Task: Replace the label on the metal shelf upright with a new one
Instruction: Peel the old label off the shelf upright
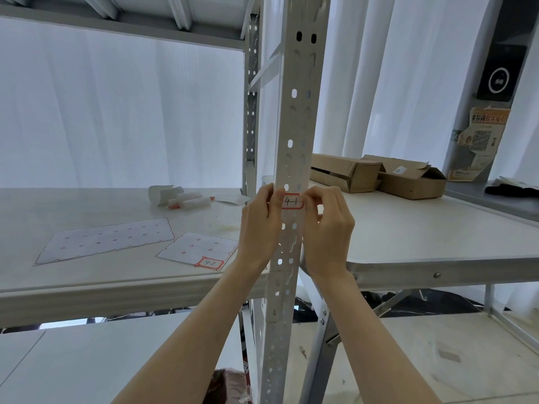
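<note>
A perforated grey metal upright (294, 118) runs up the middle of the view. On it sits a red-bordered white label (292, 202) with "4-1" handwritten on it. My left hand (258, 225) pinches the label's left end between thumb and fingers. My right hand (326, 225) pinches its right end. Both hands are at the height of the shelf board. On the left shelf (87, 281) lies a label sheet (198, 247) carrying one red-bordered label marked "4 2" (210, 263).
A larger used label sheet (108, 239) lies left of the small one. Crumpled backing paper and a marker (180, 198) sit further back. Two cardboard boxes (379, 174) rest on the right shelf. White curtains hang behind.
</note>
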